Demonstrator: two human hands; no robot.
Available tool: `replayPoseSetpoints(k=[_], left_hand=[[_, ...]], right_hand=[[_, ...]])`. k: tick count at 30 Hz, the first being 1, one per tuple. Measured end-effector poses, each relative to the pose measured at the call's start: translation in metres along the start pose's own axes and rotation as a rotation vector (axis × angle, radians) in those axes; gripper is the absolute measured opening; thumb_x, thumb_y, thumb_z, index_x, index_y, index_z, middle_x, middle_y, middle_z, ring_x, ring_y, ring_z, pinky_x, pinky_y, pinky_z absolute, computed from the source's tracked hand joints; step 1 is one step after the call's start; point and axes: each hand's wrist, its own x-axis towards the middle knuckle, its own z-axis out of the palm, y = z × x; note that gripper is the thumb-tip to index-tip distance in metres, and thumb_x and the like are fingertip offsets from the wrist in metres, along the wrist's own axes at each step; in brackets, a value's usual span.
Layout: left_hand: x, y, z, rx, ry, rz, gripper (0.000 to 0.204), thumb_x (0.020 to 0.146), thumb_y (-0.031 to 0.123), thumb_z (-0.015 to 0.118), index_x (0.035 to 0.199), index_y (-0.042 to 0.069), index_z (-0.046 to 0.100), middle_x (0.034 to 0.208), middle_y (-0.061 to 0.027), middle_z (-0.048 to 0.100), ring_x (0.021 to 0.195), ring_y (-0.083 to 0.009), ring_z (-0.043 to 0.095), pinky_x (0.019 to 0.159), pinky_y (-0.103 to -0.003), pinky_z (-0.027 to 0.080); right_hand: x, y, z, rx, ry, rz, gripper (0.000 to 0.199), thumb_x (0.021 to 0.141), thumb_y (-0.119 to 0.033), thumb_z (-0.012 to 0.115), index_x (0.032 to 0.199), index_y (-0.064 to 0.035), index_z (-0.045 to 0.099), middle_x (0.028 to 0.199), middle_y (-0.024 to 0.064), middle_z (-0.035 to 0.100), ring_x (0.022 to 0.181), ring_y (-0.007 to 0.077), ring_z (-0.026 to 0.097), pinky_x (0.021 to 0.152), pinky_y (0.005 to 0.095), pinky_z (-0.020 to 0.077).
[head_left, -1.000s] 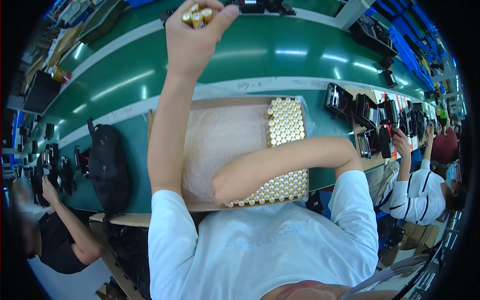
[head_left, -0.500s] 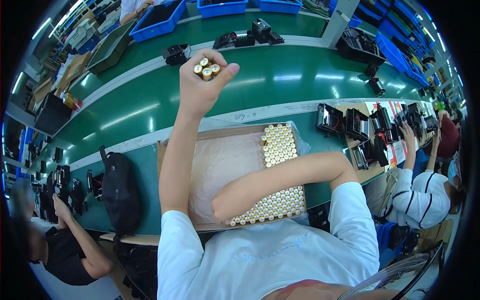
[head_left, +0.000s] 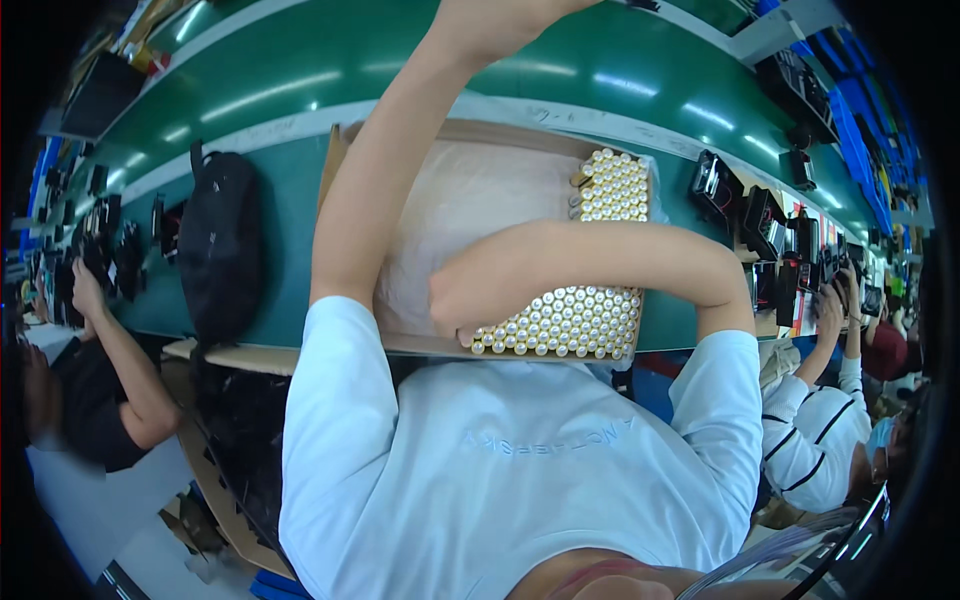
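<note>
Resting on the near edge of the packed cells, the right hand is curling into a loose fist, knuckles turned toward the person's left; whether anything is pinched inside that fist cannot be told, since the fingers are folding under and hiding the palm. The batteries, small silver-capped cylinders standing upright with their long axes pointing up at the camera, are lying immediately to the right of this fist and touching it along the near rows. A second patch of the same cells is showing beyond the forearm, farther from the body and to the right of the fist, so the forearm is crossing over the middle of the block. All of them are sitting in the shallow cardboard tray, whose left part, away from the fist on the far side, is showing only a pale liner.

The left hand is stretching well away from the tray, out over the green conveyor belt, and is running off the top of the view; its fingers are cut by the frame, so its grip cannot be judged. Of the two, the right hand is by far the nearer to the cells.

A black bag is lying beside the tray on the left arm's outer side, and black devices are lining up beyond the tray's right end.
</note>
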Motion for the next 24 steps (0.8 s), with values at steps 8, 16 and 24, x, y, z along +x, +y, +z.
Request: replayPoseSetpoints(k=[8,16,24], left_hand=[[0.000,0.007,-0.011,-0.083,-0.036,0.059,0.014,0.080,0.005,0.074,0.080,0.005,0.060,0.068,0.0011,0.057,0.057,-0.0077,0.046,0.055,-0.021,0.040],[-0.009,0.001,-0.013,0.034,-0.009,-0.030,0.014,0.080,0.007,0.074,0.079,0.005,0.061,0.069,0.0016,0.058,0.058,-0.0076,0.046,0.055,-0.021,0.040],[-0.017,-0.006,-0.015,0.155,0.007,-0.109,0.015,0.081,0.009,0.075,0.078,0.006,0.061,0.069,0.0021,0.059,0.058,-0.0074,0.046,0.055,-0.021,0.040]], right_hand=[[0.010,-0.005,-0.016,0.056,0.061,0.141,0.017,0.083,-0.010,0.060,0.072,0.0012,0.064,0.067,0.0137,0.065,0.056,0.0323,0.050,0.057,0.0415,0.0453],[0.016,0.001,-0.020,-0.088,-0.022,0.090,0.015,0.076,-0.006,0.057,0.062,0.0002,0.059,0.058,0.0085,0.059,0.052,0.0248,0.042,0.052,0.0381,0.0407],[0.007,-0.004,-0.024,0.038,-0.061,0.194,0.013,0.074,-0.004,0.055,0.066,0.0025,0.062,0.061,0.0124,0.060,0.053,0.0277,0.043,0.054,0.0389,0.0422]])
